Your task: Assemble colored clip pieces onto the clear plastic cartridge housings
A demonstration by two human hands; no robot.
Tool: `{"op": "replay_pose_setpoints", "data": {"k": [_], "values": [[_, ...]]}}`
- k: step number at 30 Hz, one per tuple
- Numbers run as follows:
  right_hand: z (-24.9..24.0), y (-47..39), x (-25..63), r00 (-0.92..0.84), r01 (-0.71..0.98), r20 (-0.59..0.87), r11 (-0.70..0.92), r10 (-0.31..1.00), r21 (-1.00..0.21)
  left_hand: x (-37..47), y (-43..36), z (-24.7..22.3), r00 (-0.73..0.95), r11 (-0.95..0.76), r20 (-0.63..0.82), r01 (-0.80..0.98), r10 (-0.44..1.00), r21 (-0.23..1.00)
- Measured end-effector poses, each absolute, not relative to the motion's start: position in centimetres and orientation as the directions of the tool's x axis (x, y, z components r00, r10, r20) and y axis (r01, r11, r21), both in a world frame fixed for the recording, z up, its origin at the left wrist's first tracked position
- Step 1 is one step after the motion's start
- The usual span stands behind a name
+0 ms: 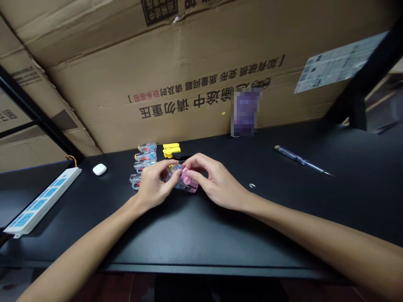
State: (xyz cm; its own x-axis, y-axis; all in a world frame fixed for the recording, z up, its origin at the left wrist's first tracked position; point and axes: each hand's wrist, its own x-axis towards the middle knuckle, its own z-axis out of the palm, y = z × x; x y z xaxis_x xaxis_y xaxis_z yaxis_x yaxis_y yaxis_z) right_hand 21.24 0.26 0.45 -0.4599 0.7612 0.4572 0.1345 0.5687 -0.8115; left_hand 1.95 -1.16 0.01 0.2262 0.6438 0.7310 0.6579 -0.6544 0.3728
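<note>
Both of my hands meet over the middle of the desk. My left hand [157, 181] is closed, thumb and fingers pinching a small clear plastic toy [178, 173] with blue and yellow bits inside. With thumb and fingertips, my right hand [217, 179] grips a pink plastic piece [187, 179] that has a round knob. The pink piece lies against the clear toy; whether they are joined I cannot tell. Just left of my left hand, several similar clear toys [145, 156] sit in a column. Two yellow plastic pieces [171, 149] lie beyond my fingers, and a dark item behind them is mostly hidden.
A screwdriver [302, 160] lies on the black desk [189, 239] at right. Nearer my right wrist is a small whitish curved piece [252, 185]. A white earbud case [100, 169] and a power strip [44, 201] are at left. Large cardboard [110, 92] stands behind.
</note>
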Motion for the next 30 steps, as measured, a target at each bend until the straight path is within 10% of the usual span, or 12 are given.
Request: {"op": "replay_pose_setpoints", "data": {"k": [30], "values": [[0.59,0.89,21.17,-0.425,0.051,0.407,0.471,0.808,-0.881,2.02,-1.36,0.51,0.281,-0.648,0.731,0.709,0.622,0.280]]}}
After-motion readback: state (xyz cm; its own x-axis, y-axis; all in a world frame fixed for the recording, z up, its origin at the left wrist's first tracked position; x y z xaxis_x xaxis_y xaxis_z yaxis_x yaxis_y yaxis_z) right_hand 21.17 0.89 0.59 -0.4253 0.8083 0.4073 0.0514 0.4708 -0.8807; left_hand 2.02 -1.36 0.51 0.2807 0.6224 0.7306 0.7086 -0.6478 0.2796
